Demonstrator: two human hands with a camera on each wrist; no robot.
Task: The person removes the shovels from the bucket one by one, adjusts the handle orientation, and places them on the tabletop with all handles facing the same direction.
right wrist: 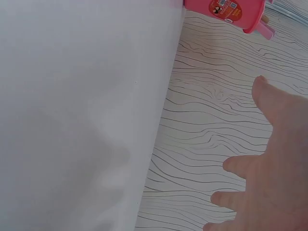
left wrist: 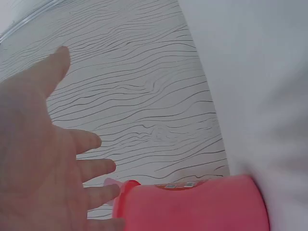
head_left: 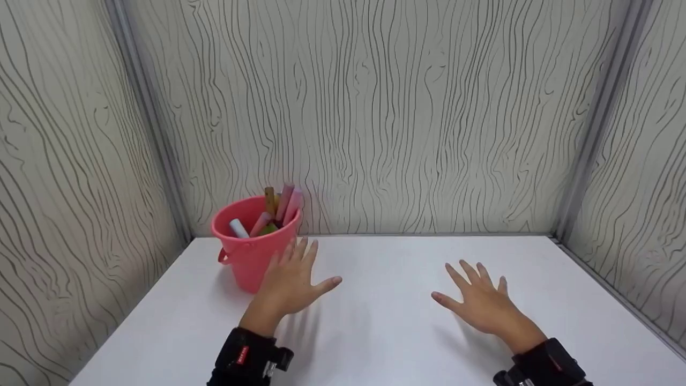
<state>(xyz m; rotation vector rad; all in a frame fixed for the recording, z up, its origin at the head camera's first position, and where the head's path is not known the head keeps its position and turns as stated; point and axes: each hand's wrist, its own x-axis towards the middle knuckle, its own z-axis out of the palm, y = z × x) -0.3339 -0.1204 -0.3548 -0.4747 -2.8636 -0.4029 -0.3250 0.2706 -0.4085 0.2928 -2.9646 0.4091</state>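
A pink bucket stands upright at the back left of the white table, its handle hanging at its left side. Several thick chalk-like sticks in pink, white, brown and other colours lean inside it. My left hand hovers palm down with spread fingers, overlapping the bucket's right side in the head view. In the left wrist view its fingertips appear near the bucket's rim. Over the right half of the table, my right hand is held with fingers spread and nothing in it. The right wrist view shows a round red label on the bucket.
The white table reaches back to a wood-grain patterned wall. Similar panels rise on the left and right, with grey metal posts at the corners. Black bands with small cameras circle both wrists.
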